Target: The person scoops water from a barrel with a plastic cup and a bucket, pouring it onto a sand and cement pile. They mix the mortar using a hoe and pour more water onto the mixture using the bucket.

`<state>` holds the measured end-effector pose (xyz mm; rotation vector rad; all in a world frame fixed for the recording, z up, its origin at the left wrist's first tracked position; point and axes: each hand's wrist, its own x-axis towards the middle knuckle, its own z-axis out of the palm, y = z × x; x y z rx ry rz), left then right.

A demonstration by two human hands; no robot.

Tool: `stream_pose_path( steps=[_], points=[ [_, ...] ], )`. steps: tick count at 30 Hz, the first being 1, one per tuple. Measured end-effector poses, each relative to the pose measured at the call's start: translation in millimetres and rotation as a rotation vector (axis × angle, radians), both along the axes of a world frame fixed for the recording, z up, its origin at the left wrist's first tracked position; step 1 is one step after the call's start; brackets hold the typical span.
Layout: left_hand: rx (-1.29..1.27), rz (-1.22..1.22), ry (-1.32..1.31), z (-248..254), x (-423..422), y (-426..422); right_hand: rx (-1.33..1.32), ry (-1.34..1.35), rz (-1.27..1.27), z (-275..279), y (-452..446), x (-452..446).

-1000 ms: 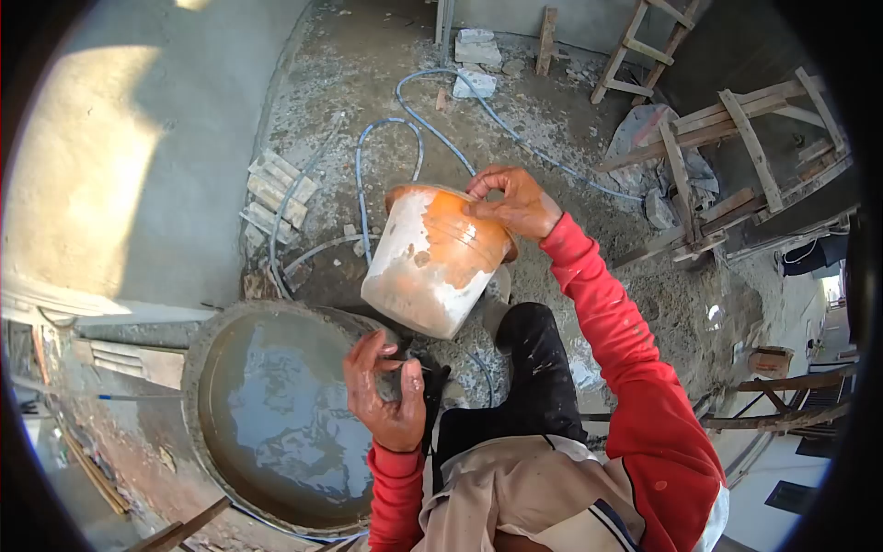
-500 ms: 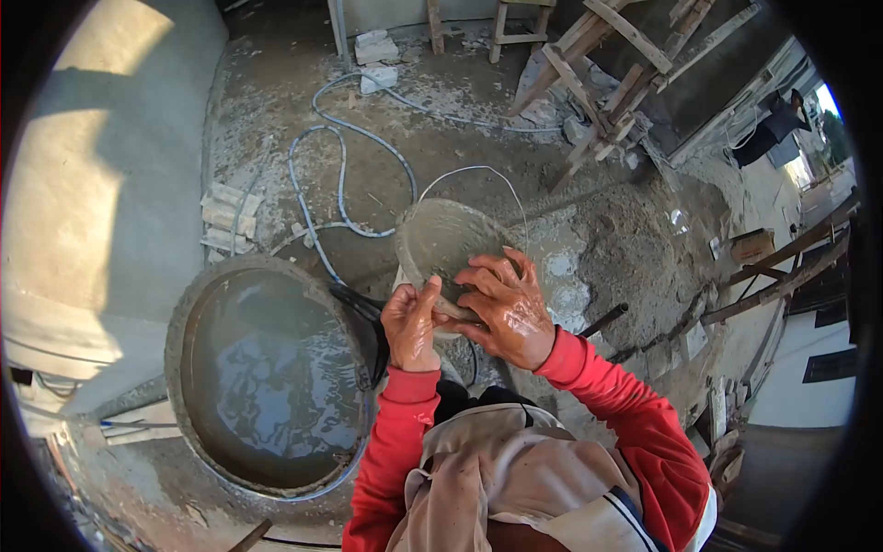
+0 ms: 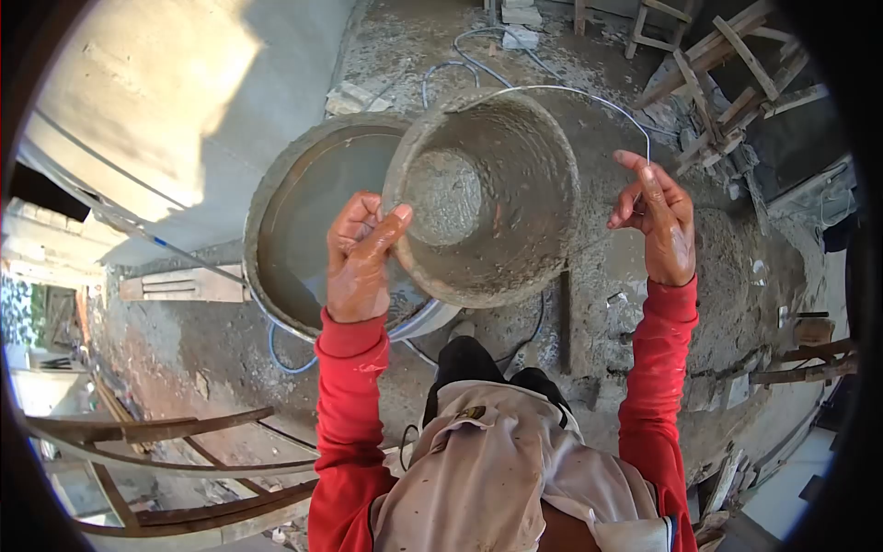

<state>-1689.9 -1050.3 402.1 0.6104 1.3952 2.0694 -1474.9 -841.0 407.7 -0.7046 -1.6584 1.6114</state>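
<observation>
- Bucket (image 3: pixel 533 175), seen in the head view: held up in front of the person, its mouth facing the camera, the inner wall and base smeared with wet grey slurry.
- Left hand (image 3: pixel 361 262): gripping the bucket by the left edge of its rim, thumb over the edge, the other fingers partly hidden behind it.
- Right hand (image 3: pixel 664 221): apart from the rim, fingers half curled, with the wire handle (image 3: pixel 589 95) caught lightly among them; the handle arches out past the bucket's far edge and down to this hand.
- Round tub (image 3: pixel 252 221): on the floor (image 3: pixel 230 340) to the left, holding murky grey liquid (image 3: pixel 317 207). The bucket overlaps the tub's right edge from this angle; whether they touch, I cannot tell.
- Hose (image 3: pixel 292 370): a blue length curving on the floor below the tub's near edge.
- Boards (image 3: pixel 184 283): lying beside the tub's left edge.
- Pale blocks (image 3: pixel 521 18): stacked toward the floor's far edge.
- Wooden trestle (image 3: pixel 713 101): near the floor's far right corner.
- Red sleeves (image 3: pixel 354 405): reaching to both wrists, the left one spotted with pale specks.
</observation>
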Motion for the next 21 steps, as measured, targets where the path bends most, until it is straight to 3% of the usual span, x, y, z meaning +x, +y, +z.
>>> stream_pose_path(
  steps=[5,10,15,19,21],
  points=[
    [-0.109,0.248,0.186,19,-96,-96,-0.108,0.221,0.415,-2,-54,-143],
    [-0.342,0.210,0.266,-40,-182,-116,-0.315,-0.053,0.604,-79,-100,-259],
    [-0.617,0.286,0.321,-139,-237,-100,-0.443,-0.249,0.546,-165,-109,-285],
    [-0.671,0.264,0.269,-174,-240,-76,-0.505,-0.339,0.442,-193,-100,-276],
    [-0.579,0.183,0.282,-182,-237,-70,-0.515,-0.340,0.392,-203,-98,-271]
  ],
)
